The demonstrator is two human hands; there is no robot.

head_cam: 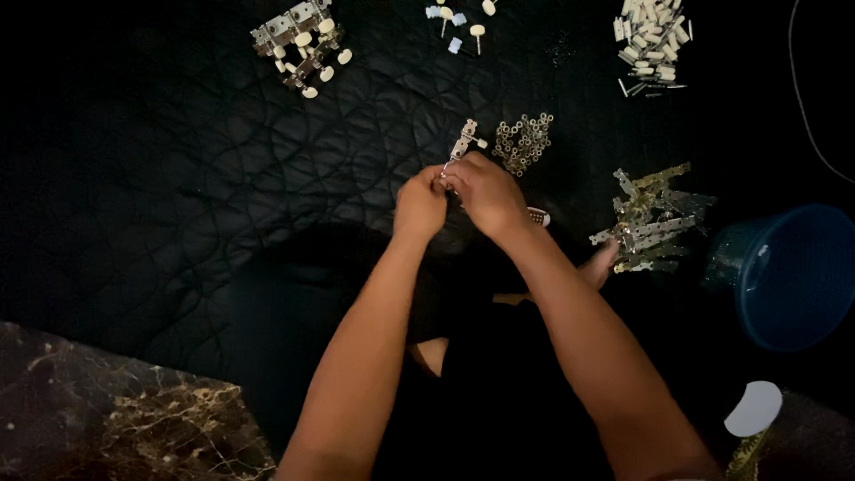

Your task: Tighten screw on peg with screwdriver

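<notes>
A metal tuner plate (463, 142) is pinched at centre frame by the left hand (420, 203) and right hand (484, 191), fingers closed on it. A pile of small washers (524, 142) lies just beside, at two o'clock.

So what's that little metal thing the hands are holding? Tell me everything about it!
The metal strip is a narrow, silvery plate that looks like shiny metal, with a small cream-coloured knob on its right side. It points up and away from the person, tilted slightly right. Its lower end is hidden between the left hand and right hand, which pinch it together above the black quilted cloth. A heap of small metal rings lies just to its right, not touching it.
</notes>
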